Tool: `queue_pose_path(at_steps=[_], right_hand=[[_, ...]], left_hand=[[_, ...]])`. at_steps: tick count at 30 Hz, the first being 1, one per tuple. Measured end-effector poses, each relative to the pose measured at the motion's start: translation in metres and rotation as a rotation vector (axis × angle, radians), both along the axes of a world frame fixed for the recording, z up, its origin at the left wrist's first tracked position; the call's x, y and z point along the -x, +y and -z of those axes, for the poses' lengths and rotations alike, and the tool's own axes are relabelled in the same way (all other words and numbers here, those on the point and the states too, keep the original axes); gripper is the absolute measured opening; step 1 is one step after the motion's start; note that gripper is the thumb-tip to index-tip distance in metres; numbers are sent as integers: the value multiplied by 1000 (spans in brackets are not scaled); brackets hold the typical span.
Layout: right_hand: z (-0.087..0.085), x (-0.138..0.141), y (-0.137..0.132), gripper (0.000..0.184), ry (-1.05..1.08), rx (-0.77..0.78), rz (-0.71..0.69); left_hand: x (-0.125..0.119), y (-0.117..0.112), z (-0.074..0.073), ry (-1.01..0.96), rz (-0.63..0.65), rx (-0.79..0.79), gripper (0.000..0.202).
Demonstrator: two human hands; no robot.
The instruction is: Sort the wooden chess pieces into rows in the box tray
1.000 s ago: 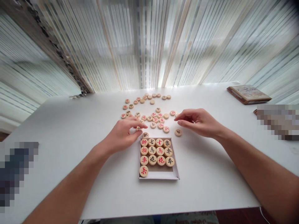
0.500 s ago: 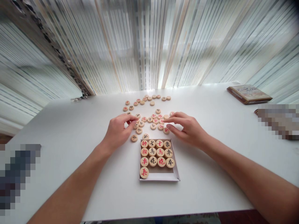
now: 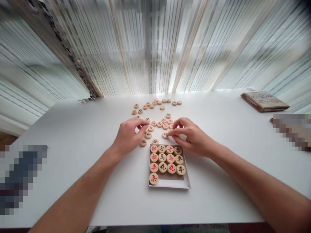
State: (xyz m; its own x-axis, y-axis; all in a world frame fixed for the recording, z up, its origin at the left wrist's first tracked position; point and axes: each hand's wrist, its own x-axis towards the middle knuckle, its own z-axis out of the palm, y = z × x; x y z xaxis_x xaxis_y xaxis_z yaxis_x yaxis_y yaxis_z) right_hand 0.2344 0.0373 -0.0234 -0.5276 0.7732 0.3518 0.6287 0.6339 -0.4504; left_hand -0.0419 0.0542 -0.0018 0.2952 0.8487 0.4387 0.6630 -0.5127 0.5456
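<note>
My left hand (image 3: 130, 134) hovers over the left side of a loose spread of round wooden Chinese chess pieces. Its thumb and index finger are pinched together beside a black-lettered piece (image 3: 151, 128); whatever is between them is hidden. My right hand (image 3: 191, 134) is over the right side, fingers bent and apart, its index fingertip touching another black-lettered piece (image 3: 165, 135). Nearer to me lies a shallow white box (image 3: 171, 184). Inside it are three full rows of red and black pieces, plus a red piece (image 3: 153, 178) in the front left corner.
More pieces lie in a scattered line at the back, such as a blank-faced one (image 3: 162, 107). A flat decorated box (image 3: 266, 101) rests at the far right, with a blurred-out item (image 3: 291, 131) nearer. String curtains (image 3: 160, 48) hang behind the white table (image 3: 116, 194).
The right index finger has come down onto a black-lettered piece, which has slid slightly towards the box. My left hand stays pinched in nearly the same spot. The view has shifted a little.
</note>
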Motion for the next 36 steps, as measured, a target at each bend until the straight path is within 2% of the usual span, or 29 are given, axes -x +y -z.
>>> queue_pose_path(at_steps=[3, 7, 18, 25, 29, 33, 36], right_hand=[[-1, 3, 1, 31, 13, 14, 24], [-1, 11, 2, 32, -77, 4, 26], [-3, 7, 8, 8, -51, 81, 11], [-7, 10, 8, 13, 22, 61, -3], [-8, 8, 1, 8, 246, 119, 67], [-13, 6, -12, 26, 640, 388, 162], [-17, 6, -23, 32, 813, 565, 218]], left_hand=[[1, 1, 0, -2, -12, -6, 20], [2, 2, 0, 9, -19, 3, 21], [2, 2, 0, -7, -33, 13, 21], [-2, -2, -2, -24, -23, 20, 20], [-4, -5, -5, -82, -23, 50, 17], [-9, -12, -9, -246, 20, 208, 17], [-15, -20, -12, -377, 89, 321, 16]])
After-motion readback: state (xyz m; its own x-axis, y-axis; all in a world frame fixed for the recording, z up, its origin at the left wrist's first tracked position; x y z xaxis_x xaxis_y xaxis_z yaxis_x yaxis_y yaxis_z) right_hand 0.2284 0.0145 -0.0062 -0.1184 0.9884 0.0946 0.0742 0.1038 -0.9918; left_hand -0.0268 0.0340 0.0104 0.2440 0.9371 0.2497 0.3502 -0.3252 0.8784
